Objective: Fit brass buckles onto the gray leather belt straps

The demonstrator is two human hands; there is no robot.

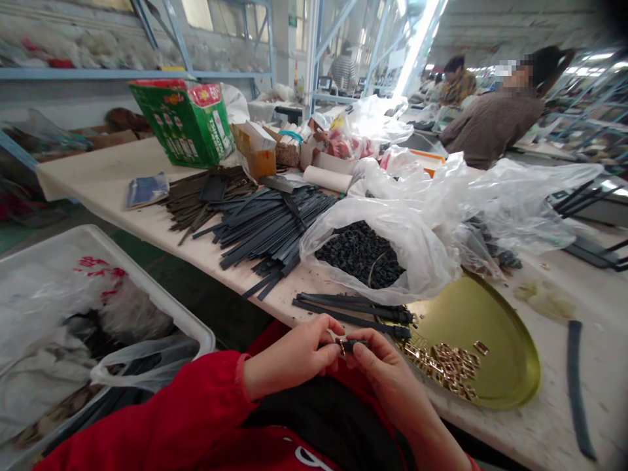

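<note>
My left hand (pixel 294 353) and my right hand (pixel 387 373) meet just below the table edge, both pinched on one small dark strap piece with a gold buckle (pixel 349 345). The fingertips of the two hands nearly touch around it. Just beyond them, a few finished black straps (pixel 353 309) lie on the table. To the right a gold round tray (pixel 490 327) holds several small gold buckles (pixel 449 366). An open clear bag of small black loops (pixel 363 252) sits behind the straps.
A big pile of dark flat strips (pixel 260 226) covers the table's middle. A green carton (pixel 184 121), small boxes and plastic bags stand behind. A white bin with bags (pixel 88 327) is at my left. One loose strap (pixel 576 386) lies far right. Other people sit beyond.
</note>
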